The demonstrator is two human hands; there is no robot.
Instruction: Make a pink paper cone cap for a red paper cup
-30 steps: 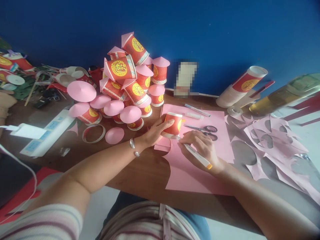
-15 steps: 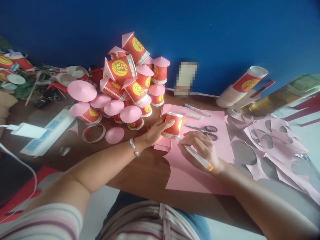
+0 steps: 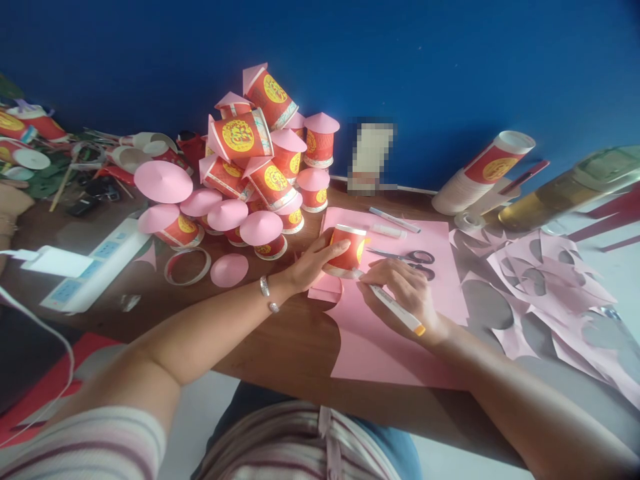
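Note:
My left hand [image 3: 313,262] is wrapped round a red paper cup [image 3: 350,250] with a yellow print, its white rim facing down. In my right hand [image 3: 400,287] is a white marker pen [image 3: 397,310] with an orange end, its tip at the cup's lower rim. Both hands are over a sheet of pink paper [image 3: 380,353]. Just behind the right hand lie dark-handled scissors [image 3: 423,257]. Two other pens, a capped white marker [image 3: 389,231] and a slim pen [image 3: 395,220], rest on the paper farther back.
Several red cups with pink cone tops [image 3: 260,229] are piled at the back left. A power strip [image 3: 95,267] and a tape roll [image 3: 187,267] lie left. To the right are pink paper scraps [image 3: 550,287], stacked cups [image 3: 465,190] and a bottle [image 3: 545,200].
My right hand and the marker have shifted slightly, with the tip moving a little to the right along the cup's lower rim. My left hand and the cup stay nearly still.

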